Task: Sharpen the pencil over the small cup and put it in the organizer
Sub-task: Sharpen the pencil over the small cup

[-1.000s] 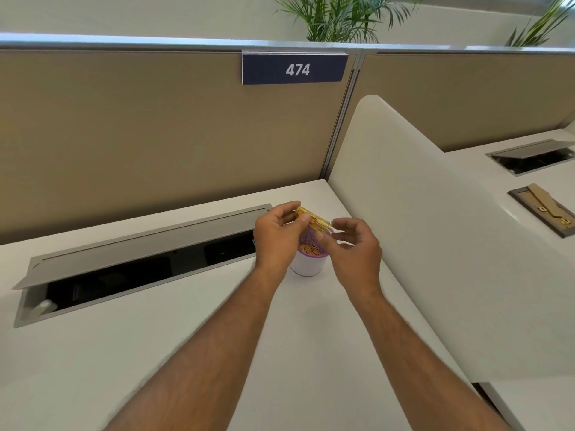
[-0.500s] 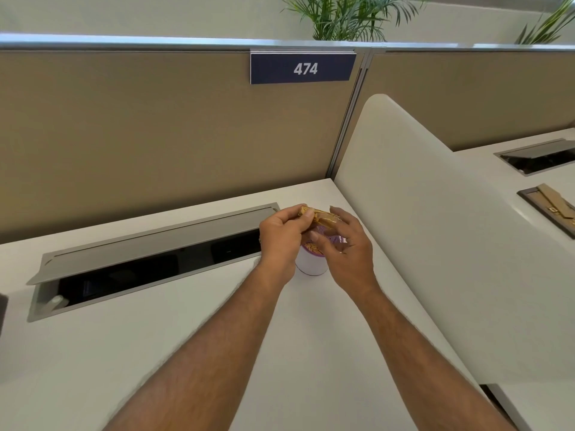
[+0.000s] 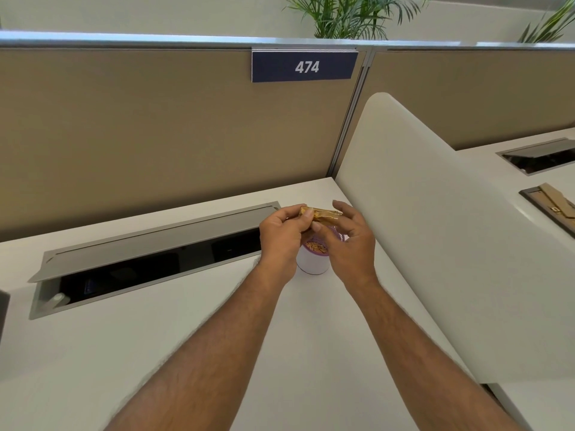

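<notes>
A short yellow pencil [image 3: 323, 214] lies nearly level above a small white cup [image 3: 312, 264] with a purple inside. Wood shavings [image 3: 315, 245] fill the cup's bottom. My left hand [image 3: 280, 241] pinches the pencil's left end between thumb and fingers. My right hand [image 3: 351, 247] grips the right part, thumb underneath and index finger raised over it. Both hands hover just above the cup's rim and hide part of it. No sharpener shows; the fingers cover the pencil's ends. No organizer is recognisable in view.
An open cable tray [image 3: 149, 244] with a raised grey flap runs along the desk behind the cup. A beige partition [image 3: 155, 135] stands at the back and a white divider [image 3: 435, 244] on the right. A dark object [image 3: 3, 312] shows at the left edge.
Both hands stay over the cup. My right hand has shifted its grip from the pencil's tip end to wrap further over it, and the pencil now lies flatter.
</notes>
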A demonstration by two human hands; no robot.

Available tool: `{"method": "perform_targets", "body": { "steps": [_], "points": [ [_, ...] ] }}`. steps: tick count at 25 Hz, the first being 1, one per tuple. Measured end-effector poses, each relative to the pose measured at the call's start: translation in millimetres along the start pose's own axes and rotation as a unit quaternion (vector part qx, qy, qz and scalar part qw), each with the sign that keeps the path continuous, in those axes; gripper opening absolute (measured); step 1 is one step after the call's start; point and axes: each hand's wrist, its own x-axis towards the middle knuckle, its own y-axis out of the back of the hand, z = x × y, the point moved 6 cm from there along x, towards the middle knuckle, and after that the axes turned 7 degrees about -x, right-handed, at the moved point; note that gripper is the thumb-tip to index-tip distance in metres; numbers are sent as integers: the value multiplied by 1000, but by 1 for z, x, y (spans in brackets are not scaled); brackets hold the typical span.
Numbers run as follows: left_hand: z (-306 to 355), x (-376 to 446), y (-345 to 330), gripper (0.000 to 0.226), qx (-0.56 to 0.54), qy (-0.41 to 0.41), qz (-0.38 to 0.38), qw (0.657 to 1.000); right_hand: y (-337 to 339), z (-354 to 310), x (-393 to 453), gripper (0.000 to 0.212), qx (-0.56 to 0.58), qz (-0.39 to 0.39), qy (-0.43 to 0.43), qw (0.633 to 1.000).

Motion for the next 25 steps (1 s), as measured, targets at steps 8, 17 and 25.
{"method": "perform_targets", "body": {
  "steps": [8, 17, 25],
  "points": [
    [0, 5, 2, 22, 14, -8, 16, 1000, 1, 1, 8, 25, -5, -43, -27, 999],
    [1, 9, 4, 24, 43, -16, 26, 999, 11, 12, 11, 27, 14, -60, -38, 997],
    [24, -1, -10, 35, 322, -231, -52, 917, 19, 19, 6, 15, -199, -64, 64, 976]
  ]
}}
